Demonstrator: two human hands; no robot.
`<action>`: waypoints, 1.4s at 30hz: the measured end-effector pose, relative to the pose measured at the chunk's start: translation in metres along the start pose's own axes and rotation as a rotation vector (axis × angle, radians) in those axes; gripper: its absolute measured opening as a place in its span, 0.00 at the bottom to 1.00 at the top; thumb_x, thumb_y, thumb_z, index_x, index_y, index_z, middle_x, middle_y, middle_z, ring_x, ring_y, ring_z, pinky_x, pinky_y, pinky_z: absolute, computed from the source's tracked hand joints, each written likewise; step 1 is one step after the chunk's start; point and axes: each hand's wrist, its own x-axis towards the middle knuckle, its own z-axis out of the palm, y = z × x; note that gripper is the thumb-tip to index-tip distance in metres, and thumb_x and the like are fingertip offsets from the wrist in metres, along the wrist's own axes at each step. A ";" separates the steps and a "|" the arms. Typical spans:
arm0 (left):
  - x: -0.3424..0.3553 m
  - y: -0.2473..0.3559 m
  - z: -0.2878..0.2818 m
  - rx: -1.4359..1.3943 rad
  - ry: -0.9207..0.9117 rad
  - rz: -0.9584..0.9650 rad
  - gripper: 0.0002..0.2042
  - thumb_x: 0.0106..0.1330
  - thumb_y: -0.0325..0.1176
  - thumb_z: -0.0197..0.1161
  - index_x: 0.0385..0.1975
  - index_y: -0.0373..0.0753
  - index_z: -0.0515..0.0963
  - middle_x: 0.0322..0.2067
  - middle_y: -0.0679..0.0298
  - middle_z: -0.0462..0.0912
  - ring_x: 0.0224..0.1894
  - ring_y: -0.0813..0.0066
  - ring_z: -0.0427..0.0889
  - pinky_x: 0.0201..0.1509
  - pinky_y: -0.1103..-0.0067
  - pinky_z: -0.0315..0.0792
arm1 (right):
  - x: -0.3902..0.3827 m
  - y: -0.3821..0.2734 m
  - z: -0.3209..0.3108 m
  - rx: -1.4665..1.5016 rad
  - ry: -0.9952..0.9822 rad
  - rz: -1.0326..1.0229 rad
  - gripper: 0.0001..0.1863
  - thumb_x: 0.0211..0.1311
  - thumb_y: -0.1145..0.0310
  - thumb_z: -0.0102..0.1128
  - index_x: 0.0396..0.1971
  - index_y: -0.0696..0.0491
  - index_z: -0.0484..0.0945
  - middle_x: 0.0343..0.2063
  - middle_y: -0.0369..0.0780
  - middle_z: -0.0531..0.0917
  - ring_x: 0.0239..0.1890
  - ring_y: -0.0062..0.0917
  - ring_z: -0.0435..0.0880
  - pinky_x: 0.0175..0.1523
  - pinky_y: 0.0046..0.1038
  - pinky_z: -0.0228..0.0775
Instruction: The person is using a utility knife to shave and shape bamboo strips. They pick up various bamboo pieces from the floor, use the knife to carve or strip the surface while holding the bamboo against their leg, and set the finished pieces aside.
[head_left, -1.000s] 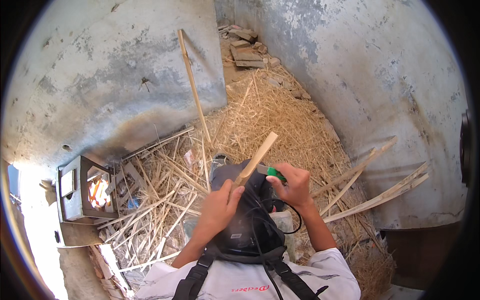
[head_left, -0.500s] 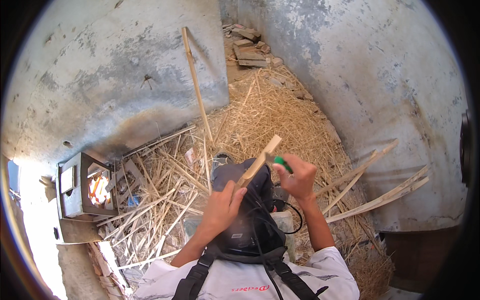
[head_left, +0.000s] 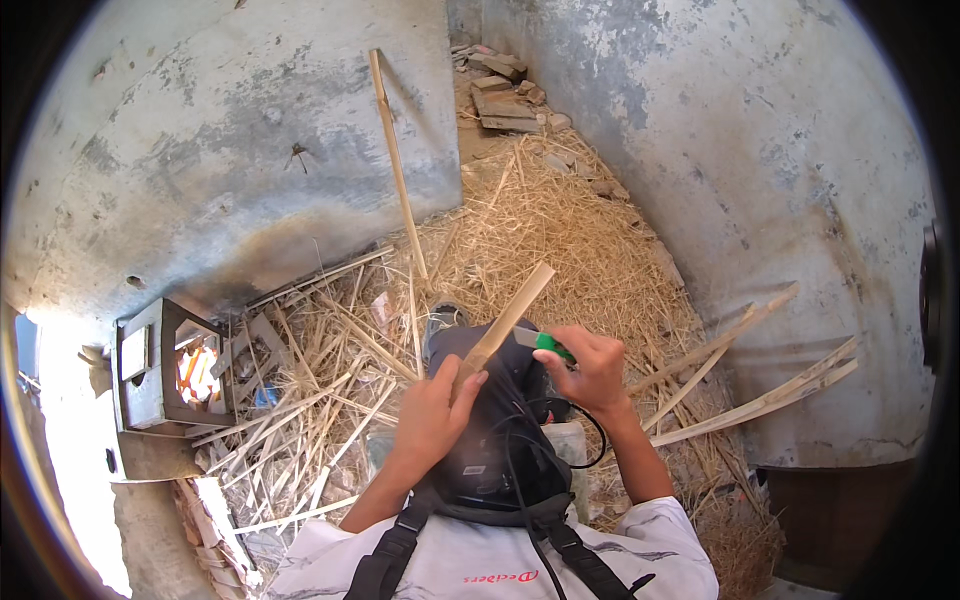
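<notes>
My left hand (head_left: 432,412) is closed around the lower end of a split bamboo strip (head_left: 514,310), which slants up and to the right above my dark-clad leg. Its broad, pale face shows. In my right hand (head_left: 592,368) is a green-handled knife (head_left: 549,343). Its short, flat blade points left toward the strip's right edge, close beside it. Whether the blade touches the bamboo I cannot tell.
Straw and shavings (head_left: 570,230) cover the floor ahead. Loose bamboo strips (head_left: 320,430) lie at the left, by a wooden box frame (head_left: 150,360). A long stick (head_left: 395,150) leans on the wall; more bamboo slats (head_left: 770,400) lean at the right. Bricks (head_left: 505,105) lie in the far corner.
The bamboo strip has turned in my left hand, so a flatter face shows instead of its notched side. My right hand and the knife have moved slightly left and nearer to me.
</notes>
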 end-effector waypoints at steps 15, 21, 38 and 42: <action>0.001 0.005 0.000 -0.084 -0.056 -0.036 0.17 0.76 0.44 0.63 0.33 0.36 0.71 0.14 0.48 0.73 0.19 0.41 0.76 0.23 0.57 0.63 | 0.003 0.000 0.004 -0.107 0.013 -0.010 0.15 0.65 0.57 0.72 0.36 0.54 0.86 0.27 0.40 0.87 0.24 0.33 0.87 0.28 0.30 0.75; -0.002 -0.002 -0.001 -0.052 -0.072 -0.048 0.17 0.77 0.43 0.62 0.33 0.35 0.71 0.14 0.48 0.72 0.18 0.45 0.73 0.24 0.60 0.62 | 0.010 0.026 -0.001 -0.167 0.091 0.025 0.15 0.65 0.54 0.71 0.37 0.51 0.86 0.28 0.38 0.88 0.25 0.32 0.88 0.28 0.30 0.75; -0.001 -0.009 0.000 -0.021 -0.092 -0.097 0.19 0.77 0.49 0.59 0.37 0.36 0.72 0.19 0.43 0.76 0.24 0.36 0.78 0.28 0.55 0.66 | 0.014 0.043 0.006 -0.234 0.148 0.156 0.15 0.69 0.55 0.68 0.39 0.53 0.86 0.27 0.42 0.88 0.23 0.32 0.86 0.28 0.33 0.74; -0.022 -0.012 -0.010 -0.069 -0.147 -0.063 0.18 0.78 0.47 0.59 0.36 0.35 0.72 0.20 0.45 0.77 0.25 0.41 0.78 0.30 0.59 0.67 | 0.024 0.110 -0.047 -0.377 0.278 0.646 0.17 0.74 0.53 0.61 0.40 0.53 0.86 0.19 0.40 0.82 0.18 0.26 0.77 0.26 0.33 0.65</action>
